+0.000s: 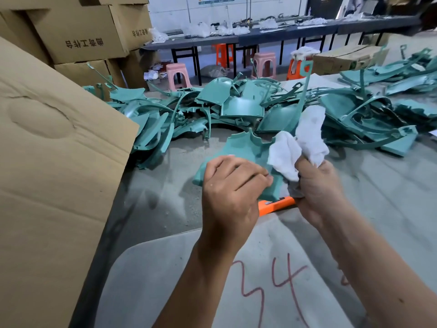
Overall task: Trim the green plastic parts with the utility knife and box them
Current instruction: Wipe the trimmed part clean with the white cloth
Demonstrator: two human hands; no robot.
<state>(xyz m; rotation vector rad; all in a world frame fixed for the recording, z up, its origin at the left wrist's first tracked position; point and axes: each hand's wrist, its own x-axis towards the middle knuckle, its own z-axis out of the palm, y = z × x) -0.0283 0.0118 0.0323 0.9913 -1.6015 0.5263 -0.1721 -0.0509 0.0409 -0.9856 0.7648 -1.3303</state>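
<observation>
Centre of desk [165,209]: left hand [231,188] gripping green part [246,150], steadying it; right hand [316,185] clutching white rag [298,145] and orange knife [274,204], probably for trimming; untrimmed pile [212,107] at 12 o'clock

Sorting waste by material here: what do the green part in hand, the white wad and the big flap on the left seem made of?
Green part: moulded plastic, matte, thin curved edges.
White wad: soft cloth or cotton waste, fuzzy and crumpled; which one is unclear.
Flap: brown corrugated cardboard, dull, creased and dented.
</observation>
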